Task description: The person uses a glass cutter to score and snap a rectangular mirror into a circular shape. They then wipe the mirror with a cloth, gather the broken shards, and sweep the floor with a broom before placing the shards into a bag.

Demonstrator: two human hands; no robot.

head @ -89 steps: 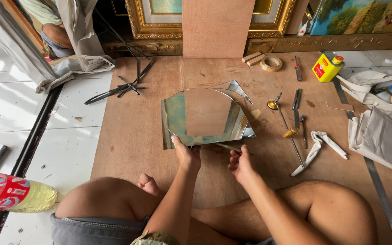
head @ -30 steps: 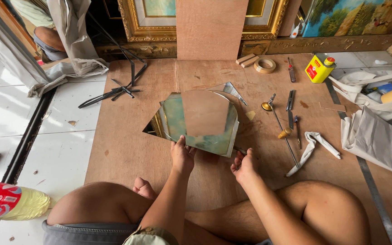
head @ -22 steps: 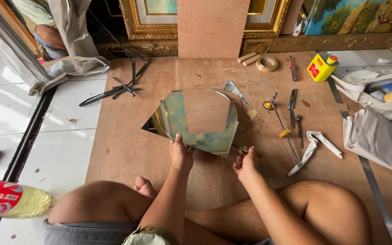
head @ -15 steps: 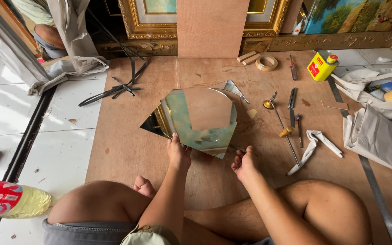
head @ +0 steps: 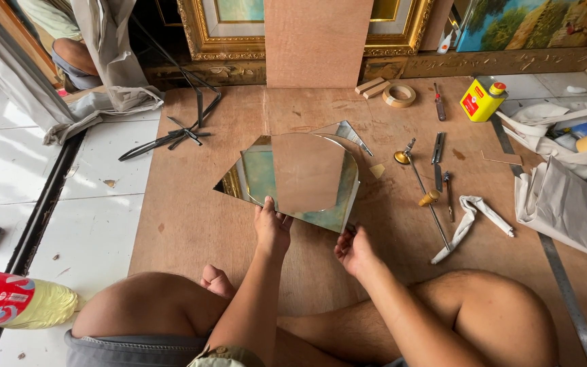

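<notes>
A piece of mirror glass with a rounded top lies at the frame's centre on a brown plywood board on the floor. The left hand grips its lower edge; the right hand pinches its lower right corner. A glass cutter, white rag and yellow can lie to the right.
</notes>
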